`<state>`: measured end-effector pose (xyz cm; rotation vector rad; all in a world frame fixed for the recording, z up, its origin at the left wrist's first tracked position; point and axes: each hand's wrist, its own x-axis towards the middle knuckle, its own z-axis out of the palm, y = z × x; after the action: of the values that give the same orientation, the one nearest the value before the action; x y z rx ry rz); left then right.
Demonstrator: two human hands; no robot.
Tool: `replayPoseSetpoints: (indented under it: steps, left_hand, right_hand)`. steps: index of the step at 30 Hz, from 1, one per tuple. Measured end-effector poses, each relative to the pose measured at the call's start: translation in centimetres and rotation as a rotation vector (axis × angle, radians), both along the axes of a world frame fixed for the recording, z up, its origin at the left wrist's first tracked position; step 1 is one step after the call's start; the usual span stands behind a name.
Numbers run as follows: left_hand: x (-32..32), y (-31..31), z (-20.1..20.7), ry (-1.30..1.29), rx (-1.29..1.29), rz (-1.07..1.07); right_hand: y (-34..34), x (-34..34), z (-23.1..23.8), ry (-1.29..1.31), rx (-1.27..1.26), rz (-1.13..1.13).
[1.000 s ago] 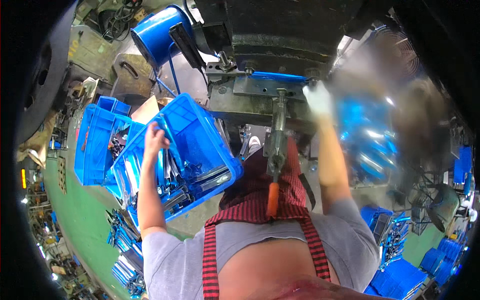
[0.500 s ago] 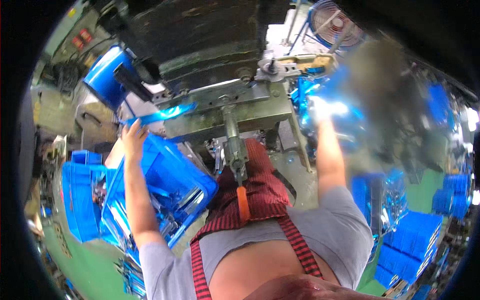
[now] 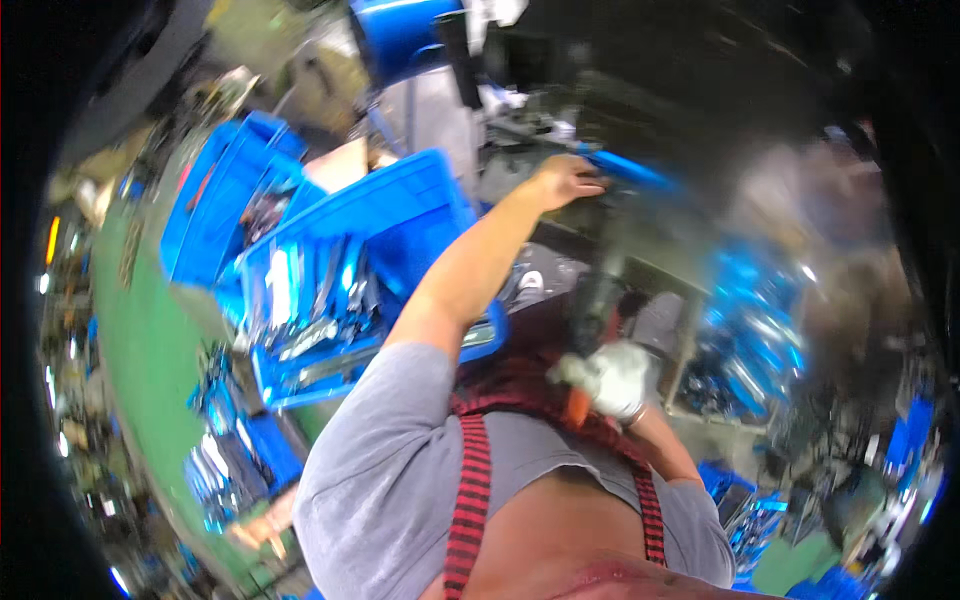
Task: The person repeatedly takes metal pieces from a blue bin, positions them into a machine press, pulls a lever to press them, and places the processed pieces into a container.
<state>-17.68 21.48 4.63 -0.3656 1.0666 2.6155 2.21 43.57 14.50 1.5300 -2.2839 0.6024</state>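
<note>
My bare left hand (image 3: 570, 182) reaches in at the machine with its fingers curled at the near end of a shiny blue strip (image 3: 632, 170); the strip's far part runs into the dark, blurred machine. In a white glove, my right hand (image 3: 618, 380) is closed on a lever close to my apron. The lever's orange handle (image 3: 577, 408) shows partly beside the glove. Motion smears the gloved fingers, so their exact grip is unclear.
A blue bin (image 3: 420, 190) with several shiny strips stands left of my left arm, beside another blue bin (image 3: 200, 215). Beyond my right hand lies a heap of blue strips (image 3: 745, 330). At the top is a blue drum (image 3: 410, 35).
The view has turned left. My left hand has moved in toward the machine with the strip. My right hand has come from the strip heap back to the lever.
</note>
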Motion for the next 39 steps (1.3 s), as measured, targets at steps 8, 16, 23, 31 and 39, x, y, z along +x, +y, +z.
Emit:
replayPoseSetpoints:
  steps: [8, 16, 23, 31, 39]
  left_hand:
    - [11.5, -11.6, 2.3, 0.315, -1.640, 0.517]
    - [24.0, -29.8, -5.4, -0.872, -2.079, -0.089]
    - [20.1, -21.7, -7.2, -0.292, -1.977, 0.113]
    - [19.5, -21.1, -10.5, 0.036, -1.597, -0.138]
    - [19.5, -13.4, 9.7, 0.174, -1.866, 0.117]
  right_hand:
    - [-4.1, -7.7, -4.2, -0.307, -0.322, -0.727]
    - [-4.7, -7.2, -2.8, -0.589, -0.287, -0.685]
    - [2.5, -13.6, -0.9, -1.314, -0.506, -0.602]
    - [6.1, -17.8, -7.7, -0.383, -0.225, -1.006]
    - [19.9, -14.3, -13.5, -1.236, -1.304, -0.968]
